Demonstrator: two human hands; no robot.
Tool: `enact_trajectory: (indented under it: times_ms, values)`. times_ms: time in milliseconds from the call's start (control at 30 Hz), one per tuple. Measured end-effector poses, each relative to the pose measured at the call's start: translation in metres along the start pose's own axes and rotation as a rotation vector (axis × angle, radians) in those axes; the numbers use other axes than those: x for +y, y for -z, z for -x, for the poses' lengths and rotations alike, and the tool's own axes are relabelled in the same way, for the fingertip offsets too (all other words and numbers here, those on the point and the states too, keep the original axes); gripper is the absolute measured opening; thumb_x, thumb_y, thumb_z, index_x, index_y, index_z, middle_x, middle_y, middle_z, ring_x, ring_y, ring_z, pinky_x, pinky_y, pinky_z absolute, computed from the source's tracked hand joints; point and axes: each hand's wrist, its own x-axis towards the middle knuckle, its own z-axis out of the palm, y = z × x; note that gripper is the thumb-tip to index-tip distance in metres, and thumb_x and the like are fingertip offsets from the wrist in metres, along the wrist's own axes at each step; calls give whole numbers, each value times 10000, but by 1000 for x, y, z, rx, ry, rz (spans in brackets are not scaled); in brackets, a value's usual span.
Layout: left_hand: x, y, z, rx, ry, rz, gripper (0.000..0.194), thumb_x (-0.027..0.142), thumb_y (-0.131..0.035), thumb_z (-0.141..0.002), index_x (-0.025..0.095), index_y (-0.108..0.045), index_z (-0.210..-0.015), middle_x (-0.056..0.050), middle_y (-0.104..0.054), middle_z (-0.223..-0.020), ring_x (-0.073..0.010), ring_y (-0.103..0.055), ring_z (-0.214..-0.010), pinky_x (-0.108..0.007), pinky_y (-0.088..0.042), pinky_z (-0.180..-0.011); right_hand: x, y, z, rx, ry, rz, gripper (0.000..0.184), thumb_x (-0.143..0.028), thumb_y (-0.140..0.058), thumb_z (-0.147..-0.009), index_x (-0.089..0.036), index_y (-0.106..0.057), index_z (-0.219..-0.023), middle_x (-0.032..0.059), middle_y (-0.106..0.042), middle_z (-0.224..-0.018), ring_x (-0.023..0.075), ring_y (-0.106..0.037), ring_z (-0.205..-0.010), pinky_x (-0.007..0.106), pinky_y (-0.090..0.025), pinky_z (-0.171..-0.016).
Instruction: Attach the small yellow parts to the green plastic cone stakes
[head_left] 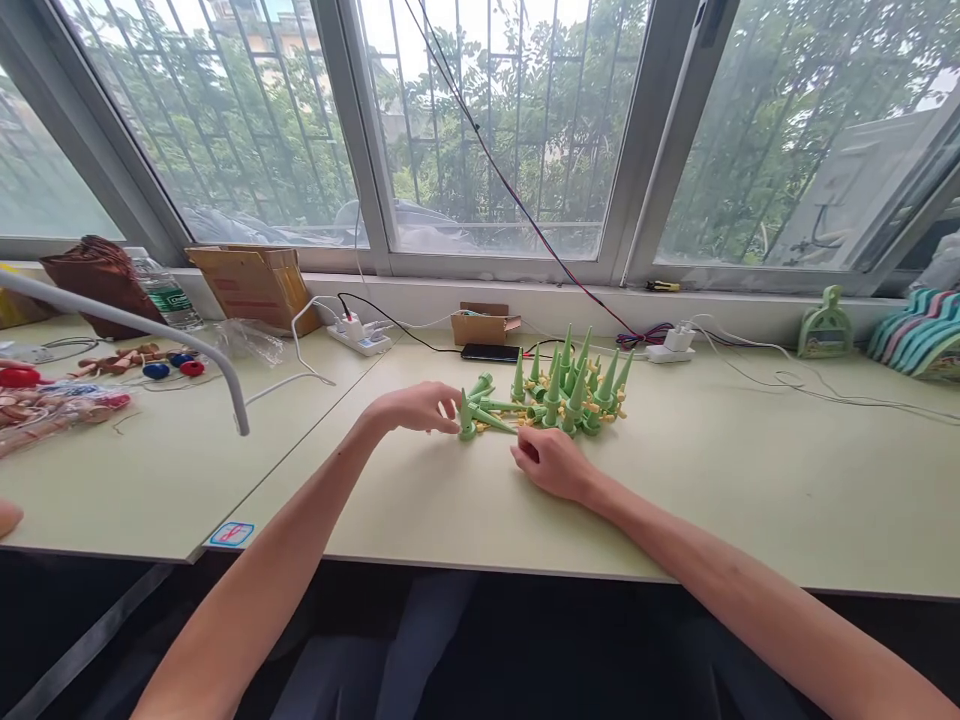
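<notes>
Several green plant-watering spikes with small yellow valves stand and lie in a cluster (574, 395) on the table. My left hand (420, 408) is at the cluster's left side, thumb and fingers apart, beside an upright green spike (466, 418); its fingertips are close to it or touching. My right hand (553, 463) rests on the table in front of the cluster with its fingers curled closed. The tip of a lying green spike (491, 419) reaches to its knuckles. Whatever the right fingers hold is hidden.
Behind the spikes are a black phone (491, 353) and a small open carton (480, 325). Power strips (360, 338) and cables run along the sill. To the left, a grey curved tube (172, 330) crosses above wooden pieces; part of another person's hand (9, 517) shows at the edge.
</notes>
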Motion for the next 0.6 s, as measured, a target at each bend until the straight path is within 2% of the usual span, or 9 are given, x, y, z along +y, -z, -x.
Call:
enact_trajectory:
  times_ms: [100, 133, 333, 467, 600]
  values:
    - [0, -13, -6, 38, -24, -33, 202, 374, -667, -707, 219, -683, -837, -36, -713, -939, -162, -654, -697, -206, -448, -499, 1, 0, 0, 26, -43, -29, 53, -189, -489, -885, -185, -525, -847, -36, -539, -621, 97, -447, -542, 209, -280, -563]
    - [1, -16, -7, 58, -30, -43, 195, 381, -655, -722, 218, -684, -825, -35, -712, -915, -156, -646, -676, -209, -440, -498, 2, 0, 1, 36, -57, -20, 54, -186, -483, -890, -185, -536, -901, -37, -546, -623, 100, -459, -543, 209, -284, -564]
    - [5, -14, -5, 100, -97, -107, 217, 409, -636, -729, 210, -689, -795, -34, -708, -846, -165, -637, -705, -238, -461, -587, 4, 2, 1, 52, -167, 106, 239, -215, -445, -928, -173, -533, -1146, -21, -589, -634, 125, -517, -550, 214, -300, -565]
    - [17, -9, -3, 112, -202, -76, 248, 433, -599, -750, 211, -689, -813, -32, -706, -840, -175, -629, -739, -238, -447, -575, 4, 4, 1, 18, -222, 184, 311, -238, -440, -930, -175, -514, -1225, -9, -620, -653, 136, -532, -553, 219, -302, -559]
    - [30, -14, -15, 237, -303, -32, 220, 392, -588, -746, 183, -649, -775, -39, -667, -789, -165, -595, -704, -235, -422, -557, 4, 4, -1, -31, -250, 244, 374, -250, -430, -932, -182, -472, -1298, 1, -636, -674, 147, -552, -570, 224, -300, -560]
